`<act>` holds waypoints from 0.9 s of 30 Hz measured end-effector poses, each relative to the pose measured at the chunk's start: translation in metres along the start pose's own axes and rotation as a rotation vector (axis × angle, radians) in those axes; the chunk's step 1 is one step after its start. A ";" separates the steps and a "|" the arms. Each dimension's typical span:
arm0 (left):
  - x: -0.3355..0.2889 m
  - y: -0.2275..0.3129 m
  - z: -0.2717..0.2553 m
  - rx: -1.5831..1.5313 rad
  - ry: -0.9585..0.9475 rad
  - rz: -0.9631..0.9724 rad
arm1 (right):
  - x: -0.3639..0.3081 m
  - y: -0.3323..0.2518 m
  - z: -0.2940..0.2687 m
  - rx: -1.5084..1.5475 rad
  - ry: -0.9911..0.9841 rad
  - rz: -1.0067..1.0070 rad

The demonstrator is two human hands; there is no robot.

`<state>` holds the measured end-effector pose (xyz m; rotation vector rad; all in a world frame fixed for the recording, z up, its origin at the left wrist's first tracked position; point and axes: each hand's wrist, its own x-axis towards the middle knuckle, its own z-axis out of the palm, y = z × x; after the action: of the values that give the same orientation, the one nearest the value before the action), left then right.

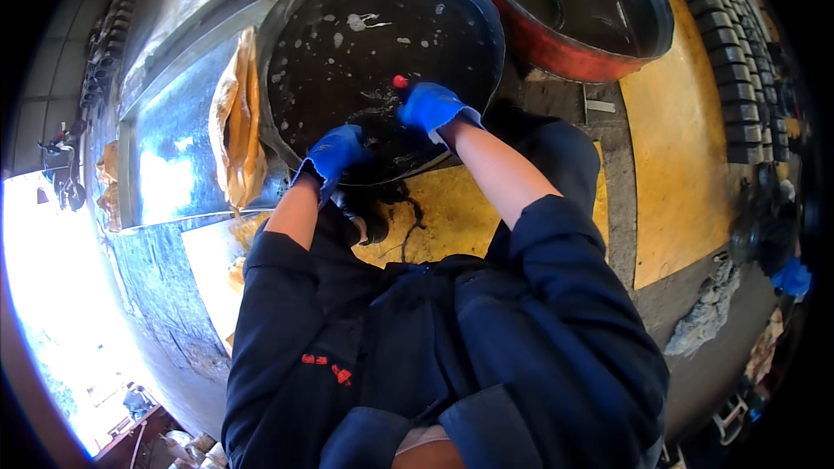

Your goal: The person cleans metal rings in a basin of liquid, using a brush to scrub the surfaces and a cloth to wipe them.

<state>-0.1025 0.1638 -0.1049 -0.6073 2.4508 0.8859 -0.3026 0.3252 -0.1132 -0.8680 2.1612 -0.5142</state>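
Observation:
A wide round tub point(497, 22) of dark liquid, flecked with pale foam, is in front of me. My right hand point(434, 109), in a blue glove, is closed over the liquid around a tool whose red handle end point(400, 82) sticks out past the fingers. The rest of that tool is hidden. At the tub's near left side, my left hand point(337, 155), also in a blue glove, reaches over the rim with its fingers curled in. A dark shape lies by its fingertips, too dim against the liquid to name.
A second round tub, red outside point(556, 50), stands at the back right with liquid in it. Crumpled brown paper point(236, 126) lies left of the near tub. Stacked dark blocks point(725, 61) line the far right, and a grey rag point(708, 308) lies on the floor.

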 end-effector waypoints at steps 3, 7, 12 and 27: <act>-0.010 -0.042 0.001 -0.507 0.102 -0.201 | -0.013 -0.008 -0.006 0.169 -0.075 0.098; -0.044 -0.037 -0.018 -1.090 0.251 -0.185 | -0.048 -0.015 -0.024 0.120 0.045 0.055; -0.046 -0.042 -0.023 -1.227 0.310 -0.214 | -0.056 -0.040 -0.012 0.503 0.124 -0.198; -0.012 -0.064 -0.009 -1.067 0.407 -0.156 | -0.059 -0.082 0.002 0.058 0.234 -0.400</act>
<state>-0.0606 0.1160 -0.1220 -1.4080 2.0105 2.1652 -0.2374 0.3106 -0.0376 -1.2697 2.1696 -0.9114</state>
